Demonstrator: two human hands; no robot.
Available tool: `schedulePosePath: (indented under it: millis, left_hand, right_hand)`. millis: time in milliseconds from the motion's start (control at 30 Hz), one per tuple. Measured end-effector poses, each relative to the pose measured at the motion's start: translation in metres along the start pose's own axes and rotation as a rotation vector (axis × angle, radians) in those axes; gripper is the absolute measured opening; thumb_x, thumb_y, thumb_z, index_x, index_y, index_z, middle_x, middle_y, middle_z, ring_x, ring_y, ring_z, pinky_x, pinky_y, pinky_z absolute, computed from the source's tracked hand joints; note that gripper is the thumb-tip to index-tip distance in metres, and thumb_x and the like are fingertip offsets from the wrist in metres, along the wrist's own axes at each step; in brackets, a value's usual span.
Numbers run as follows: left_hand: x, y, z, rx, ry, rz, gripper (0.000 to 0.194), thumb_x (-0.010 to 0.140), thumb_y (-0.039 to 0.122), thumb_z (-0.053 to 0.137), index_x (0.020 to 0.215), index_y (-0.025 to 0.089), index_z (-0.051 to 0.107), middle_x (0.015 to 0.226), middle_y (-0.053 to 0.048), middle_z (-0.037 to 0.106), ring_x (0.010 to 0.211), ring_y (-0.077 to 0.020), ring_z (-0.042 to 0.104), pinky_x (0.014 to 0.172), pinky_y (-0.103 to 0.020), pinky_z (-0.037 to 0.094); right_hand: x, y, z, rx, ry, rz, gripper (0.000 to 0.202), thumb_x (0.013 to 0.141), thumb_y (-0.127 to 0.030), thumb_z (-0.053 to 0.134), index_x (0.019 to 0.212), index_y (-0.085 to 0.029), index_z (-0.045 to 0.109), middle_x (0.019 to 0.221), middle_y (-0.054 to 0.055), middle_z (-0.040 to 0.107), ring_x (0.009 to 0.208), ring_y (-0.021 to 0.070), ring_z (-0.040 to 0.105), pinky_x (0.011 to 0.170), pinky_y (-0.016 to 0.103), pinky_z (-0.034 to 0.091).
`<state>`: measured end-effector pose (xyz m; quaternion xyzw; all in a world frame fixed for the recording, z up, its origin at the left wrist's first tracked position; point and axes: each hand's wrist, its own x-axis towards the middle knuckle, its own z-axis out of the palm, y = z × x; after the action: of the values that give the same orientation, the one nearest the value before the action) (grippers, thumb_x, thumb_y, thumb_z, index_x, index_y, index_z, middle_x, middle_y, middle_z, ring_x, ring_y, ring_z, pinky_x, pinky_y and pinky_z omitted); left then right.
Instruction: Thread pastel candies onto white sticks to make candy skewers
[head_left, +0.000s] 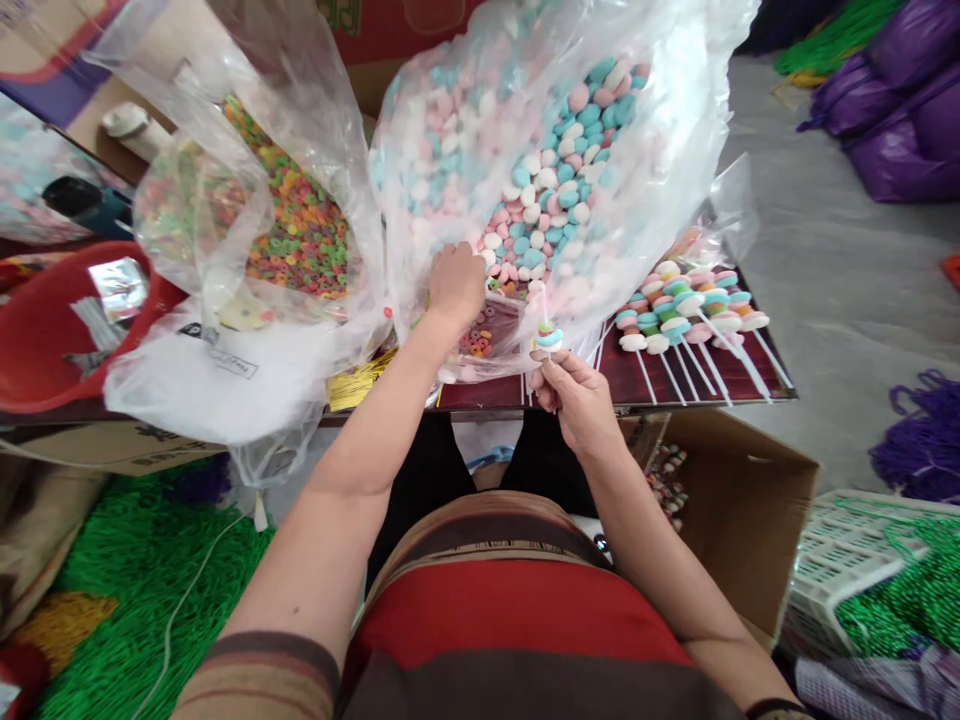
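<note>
My right hand [574,395] pinches a white lollipop stick [545,303] in its fingertips. A blue-and-white candy [549,338] and a greenish ring are threaded low on that stick, just above the fingers. My left hand [457,285] reaches down at the mouth of the big clear bag, its fingers curled and partly hidden. Beside it lie small coloured ring candies [478,340]. Pink, blue and white candies [544,220] fill the bag beyond both hands. To the right, several finished candy skewers [686,305] are stacked on the dark red table [622,385].
A second clear bag of ring candies [304,230] stands at the left, near a red basin [45,345]. Yellow ties [360,385] lie at the table's front edge. Below right is an open cardboard box [742,500] with skewers inside; a white crate [847,550] stands beside it.
</note>
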<state>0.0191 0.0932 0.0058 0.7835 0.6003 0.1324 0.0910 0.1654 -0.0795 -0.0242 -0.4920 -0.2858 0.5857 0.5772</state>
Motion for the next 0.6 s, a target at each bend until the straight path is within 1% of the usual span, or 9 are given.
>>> schedulePosePath:
  millis: [100,167,233,300,367,400,467,533,600]
  left_hand:
    - [0.012,0.001,0.0,0.192,-0.111,0.015,0.032,0.092,0.009,0.053,0.112,0.005,0.077,0.126,-0.025,0.068,0.131,-0.0397,0.056,0.114,-0.053,0.038]
    - [0.015,0.002,-0.002,0.261,-0.17,0.047,0.033,0.09,0.011,0.057,0.115,0.005,0.077,0.127,-0.025,0.068,0.129,-0.0412,0.057,0.111,-0.054,0.04]
    - [0.016,0.001,-0.004,0.296,-0.207,0.076,0.032,0.088,0.012,0.06,0.114,0.007,0.078,0.127,-0.024,0.069,0.126,-0.0418,0.059,0.108,-0.053,0.042]
    - [0.017,-0.004,-0.007,0.255,-0.203,0.083,0.03,0.087,0.012,0.061,0.11,0.01,0.079,0.123,-0.022,0.072,0.123,-0.0398,0.062,0.106,-0.051,0.044]
    - [0.015,-0.011,-0.01,0.092,-0.148,0.054,0.027,0.088,0.015,0.061,0.108,0.013,0.079,0.117,-0.018,0.074,0.117,-0.0347,0.066,0.104,-0.046,0.046]
    - [0.012,-0.015,-0.011,-0.037,-0.112,0.031,0.026,0.089,0.017,0.062,0.108,0.014,0.079,0.113,-0.015,0.075,0.112,-0.0313,0.067,0.102,-0.043,0.048]
    - [0.003,-0.021,-0.012,-0.363,-0.053,-0.009,0.024,0.091,0.022,0.063,0.108,0.014,0.077,0.104,-0.009,0.075,0.102,-0.0241,0.068,0.097,-0.036,0.05]
    - [-0.013,-0.023,-0.012,-0.719,-0.059,-0.025,0.022,0.093,0.03,0.066,0.107,0.016,0.075,0.095,-0.004,0.074,0.091,-0.0181,0.066,0.088,-0.03,0.051]
    - [-0.032,-0.022,-0.01,-1.019,-0.107,-0.031,0.025,0.093,0.041,0.069,0.102,0.019,0.074,0.09,-0.002,0.072,0.084,-0.0147,0.064,0.08,-0.026,0.051]
  right_hand:
    - [0.0,0.001,-0.001,-0.006,0.017,0.0,0.034,0.076,-0.051,0.083,0.085,-0.02,0.07,0.062,-0.005,0.06,0.045,0.0052,0.041,0.042,0.021,0.026]
    - [0.0,0.001,-0.002,-0.014,0.025,0.002,0.035,0.076,-0.052,0.083,0.086,-0.02,0.071,0.062,-0.005,0.06,0.045,0.0051,0.04,0.042,0.021,0.026]
    - [-0.001,0.001,-0.002,-0.023,0.027,0.003,0.035,0.076,-0.052,0.083,0.085,-0.02,0.071,0.061,-0.005,0.06,0.045,0.0051,0.04,0.042,0.021,0.026]
    - [-0.002,0.001,-0.002,-0.034,0.022,0.004,0.035,0.077,-0.052,0.082,0.084,-0.02,0.071,0.062,-0.004,0.06,0.045,0.0052,0.04,0.042,0.021,0.026]
    - [-0.002,0.0,-0.003,-0.043,0.019,0.002,0.034,0.077,-0.052,0.082,0.084,-0.02,0.072,0.062,-0.004,0.061,0.045,0.0053,0.041,0.042,0.021,0.025]
    - [-0.001,-0.001,-0.003,-0.048,0.018,0.0,0.035,0.077,-0.052,0.082,0.085,-0.02,0.072,0.061,-0.004,0.06,0.045,0.0052,0.04,0.042,0.021,0.025]
    - [-0.001,-0.004,-0.003,-0.063,0.009,-0.006,0.036,0.078,-0.053,0.081,0.085,-0.02,0.072,0.059,-0.005,0.059,0.043,0.0052,0.039,0.042,0.022,0.023]
    - [0.0,-0.007,-0.002,-0.1,-0.015,-0.005,0.037,0.079,-0.055,0.079,0.088,-0.019,0.073,0.057,-0.005,0.058,0.042,0.0055,0.038,0.041,0.022,0.023]
    - [0.0,-0.009,0.0,-0.153,-0.041,-0.004,0.038,0.082,-0.056,0.077,0.092,-0.019,0.074,0.056,-0.006,0.057,0.042,0.0061,0.038,0.042,0.023,0.023]
